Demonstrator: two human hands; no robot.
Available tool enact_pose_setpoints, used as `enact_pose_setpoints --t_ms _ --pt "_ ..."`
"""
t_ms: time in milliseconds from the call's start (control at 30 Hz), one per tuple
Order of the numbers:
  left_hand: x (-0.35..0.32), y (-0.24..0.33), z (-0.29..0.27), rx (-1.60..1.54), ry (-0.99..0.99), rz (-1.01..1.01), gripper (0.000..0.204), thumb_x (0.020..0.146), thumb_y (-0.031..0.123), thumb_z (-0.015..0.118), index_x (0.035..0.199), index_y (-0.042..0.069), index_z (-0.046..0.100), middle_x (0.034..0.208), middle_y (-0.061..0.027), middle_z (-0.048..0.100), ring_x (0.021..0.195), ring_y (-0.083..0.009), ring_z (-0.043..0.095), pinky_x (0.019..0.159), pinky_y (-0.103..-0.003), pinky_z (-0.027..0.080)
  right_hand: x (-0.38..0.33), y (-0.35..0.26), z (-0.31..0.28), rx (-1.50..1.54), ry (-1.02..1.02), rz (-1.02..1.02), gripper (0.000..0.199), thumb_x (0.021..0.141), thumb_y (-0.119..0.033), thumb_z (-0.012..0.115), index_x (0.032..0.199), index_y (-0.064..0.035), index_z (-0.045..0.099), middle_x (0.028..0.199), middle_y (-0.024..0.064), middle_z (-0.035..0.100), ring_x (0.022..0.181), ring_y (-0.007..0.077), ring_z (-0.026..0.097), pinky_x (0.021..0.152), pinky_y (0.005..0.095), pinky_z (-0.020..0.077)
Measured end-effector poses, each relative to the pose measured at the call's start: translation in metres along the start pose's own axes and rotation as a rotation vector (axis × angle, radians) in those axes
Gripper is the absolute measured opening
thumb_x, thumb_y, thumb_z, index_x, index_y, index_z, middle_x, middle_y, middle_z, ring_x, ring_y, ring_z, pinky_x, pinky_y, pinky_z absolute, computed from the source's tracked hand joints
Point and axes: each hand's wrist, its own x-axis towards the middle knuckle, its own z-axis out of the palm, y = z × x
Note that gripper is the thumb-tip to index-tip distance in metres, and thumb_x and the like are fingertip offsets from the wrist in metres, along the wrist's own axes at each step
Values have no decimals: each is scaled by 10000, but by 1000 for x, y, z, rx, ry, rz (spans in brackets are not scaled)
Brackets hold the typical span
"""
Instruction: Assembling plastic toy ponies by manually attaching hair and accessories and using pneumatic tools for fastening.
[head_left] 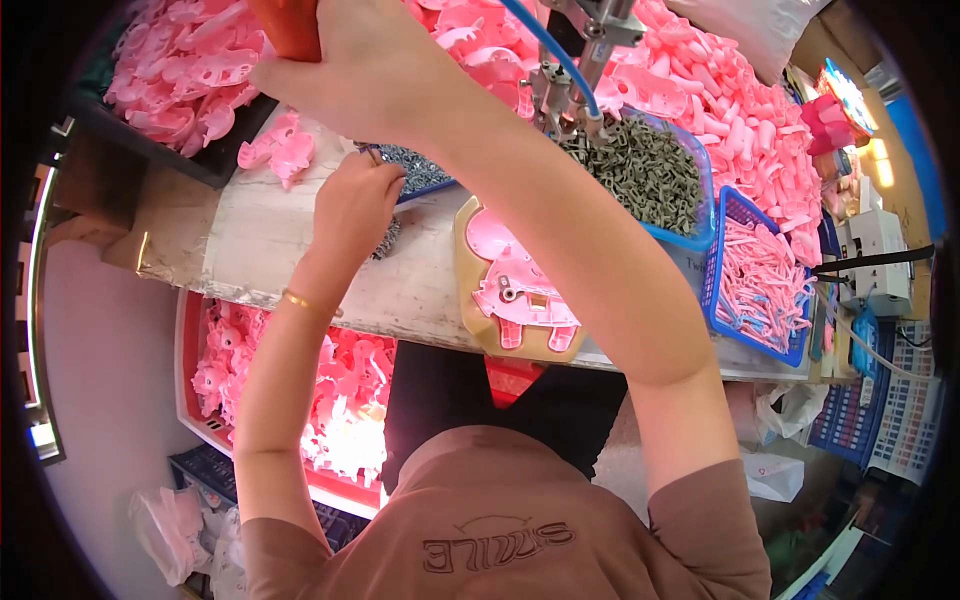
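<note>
My right hand (pixel 365 75) reaches far across to the upper left, its fingers closed round an orange-red, smooth-sided object (pixel 288 28); the frame's top cuts it off. Below it my left hand (pixel 350 200) is closed in a pinch at the edge of a blue tray of small metal screws (pixel 415 168); what its fingertips hold is too small to tell. A tan fixture block (pixel 470 290) lies near the table's front edge, under my right forearm. In it sits a pink moulded plastic shell (pixel 530 290) with a metal part in its middle.
A metal press head with a blue hose (pixel 555 95) hangs beyond my forearm. Pink parts fill a black bin (pixel 190 80) and a red crate (pixel 190 375). A clear tub of dark green clips (pixel 650 170) and a blue basket of pink sticks (pixel 760 280) stand right.
</note>
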Motion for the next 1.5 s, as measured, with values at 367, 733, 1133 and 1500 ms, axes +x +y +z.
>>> enact_pose_setpoints --t_ms 367,733,1133,1500 --pt "41 -20 22 212 -430 71 97 754 151 724 829 90 712 824 -152 705 813 -331 692 701 -471 539 -12 4 -69 265 -292 514 496 694 -314 864 1025 -22 638 883 97 679 843 172 661 780 360 515" --pt "35 13 -6 -103 -189 16 139 895 176 656 902 38 670 857 -158 695 819 -359 672 707 -465 517 -31 -7 -99 356 -234 489 454 766 -208 775 1129 1 601 892 90 654 839 173 624 795 342 508" --pt "-33 95 -18 -329 -16 312 193 809 237 757 832 101 621 717 -50 594 683 -227 624 577 -370 490 -69 -45 -128 659 -288 649 331 793 -62 713 1087 24 589 881 43 626 744 104 612 675 268 503" --pt "-46 113 -12 -495 53 235 216 822 254 762 829 92 619 707 -49 581 652 -229 610 552 -369 477 -87 -52 -127 747 -185 662 192 785 -11 679 961 42 624 875 84 636 708 104 628 651 250 500"
